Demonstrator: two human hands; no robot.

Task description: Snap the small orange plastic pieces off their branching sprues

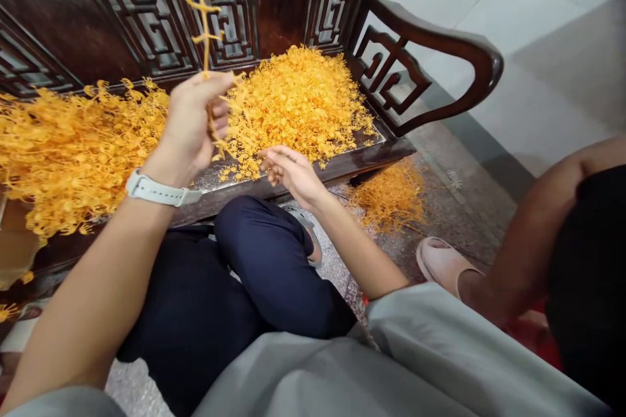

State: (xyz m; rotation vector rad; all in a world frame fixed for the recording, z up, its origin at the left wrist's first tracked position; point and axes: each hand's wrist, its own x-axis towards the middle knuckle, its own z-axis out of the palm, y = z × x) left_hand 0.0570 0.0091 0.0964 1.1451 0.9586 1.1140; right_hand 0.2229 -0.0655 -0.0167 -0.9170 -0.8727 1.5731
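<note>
My left hand [193, 114], with a pale watch strap at the wrist, is closed around a thin yellow branched plastic stem [203, 19]. The stem stands upright out of the fist, short side twigs showing; its lower end hangs below the fingers. Lower and to the right, my right hand [291, 172] has its thumb and fingers drawn together at the bench's front edge. Whatever it may hold is hidden. Just beyond it lies a heap of small yellow spidery plastic pieces [303, 101]. Left of my left hand spreads a pile of yellow branched stems with spidery ends [83, 150].
Both piles lie on a dark carved wooden bench [342, 163] with a curved armrest [435, 23] at right. Bare-looking yellow stems [391, 195] are heaped on the floor. Another person's leg and pink slipper [445, 264] are at right. A cardboard box [17, 247] sits at left.
</note>
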